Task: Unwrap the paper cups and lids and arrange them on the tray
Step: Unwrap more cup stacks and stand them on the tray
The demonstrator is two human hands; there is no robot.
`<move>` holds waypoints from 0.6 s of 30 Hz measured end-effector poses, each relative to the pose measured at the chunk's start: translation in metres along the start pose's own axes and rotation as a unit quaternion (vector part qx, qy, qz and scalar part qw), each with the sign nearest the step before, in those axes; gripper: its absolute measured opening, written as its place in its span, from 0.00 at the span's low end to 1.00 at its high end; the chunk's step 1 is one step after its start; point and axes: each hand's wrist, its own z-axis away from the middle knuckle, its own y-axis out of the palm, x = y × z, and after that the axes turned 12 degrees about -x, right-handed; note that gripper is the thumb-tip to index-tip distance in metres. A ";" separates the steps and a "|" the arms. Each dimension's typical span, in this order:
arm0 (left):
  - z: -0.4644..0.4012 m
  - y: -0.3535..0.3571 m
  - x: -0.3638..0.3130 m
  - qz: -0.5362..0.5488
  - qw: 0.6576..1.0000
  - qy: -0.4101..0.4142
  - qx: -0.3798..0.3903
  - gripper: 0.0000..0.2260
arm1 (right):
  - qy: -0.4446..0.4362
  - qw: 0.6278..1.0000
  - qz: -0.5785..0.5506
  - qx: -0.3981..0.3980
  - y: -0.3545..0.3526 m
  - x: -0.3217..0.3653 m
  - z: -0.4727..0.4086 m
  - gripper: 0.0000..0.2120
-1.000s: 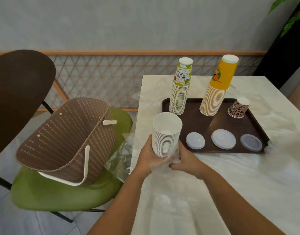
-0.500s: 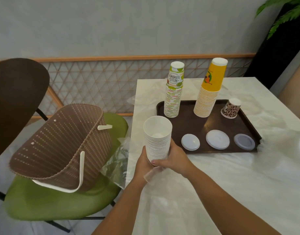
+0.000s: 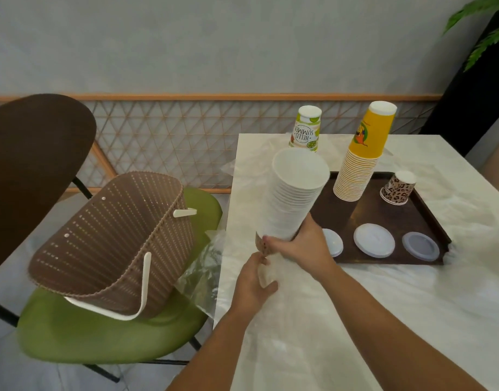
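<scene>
- On the far left, a dark brown rounded chair back rises above a green moulded seat, and a brown woven plastic basket with cream handles lies tipped on that seat.
- Beside the basket, crumpled clear plastic wrap hangs off the edge of the white marble-look table.
- Low over the table's near-left edge, the left hand has its fingers curled round a bunch of clear wrapping just below the cups.
- Above it, the tall stack of plain white paper cups is held up off the table, mouth upward and tilted, its nested rims showing as fine rings.
- At the stack's base, the right hand wraps it with thumb and fingers.
- Behind stands a green-and-white printed cup stack, partly hidden.
- Further right, the dark brown rectangular tray carries an inverted yellow cup stack, a leopard-print cup upside down, and three round pale lids in a row along its near edge.
</scene>
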 end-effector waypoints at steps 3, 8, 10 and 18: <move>0.001 0.003 0.002 -0.009 1.000 0.015 -0.002 0.25 | -0.010 1.000 0.002 -0.003 0.004 0.010 -0.020 0.35; -0.002 0.005 0.006 -0.041 0.998 0.043 0.005 0.24 | 0.035 0.999 0.010 0.034 0.027 -0.005 -0.033 0.37; -0.003 0.007 0.007 -0.058 0.997 0.047 0.000 0.22 | 0.048 0.997 0.024 0.047 0.037 -0.016 -0.034 0.37; 0.000 0.007 -0.005 -0.077 0.994 0.054 -0.060 0.07 | 0.048 0.991 0.100 0.072 0.051 -0.034 -0.032 0.41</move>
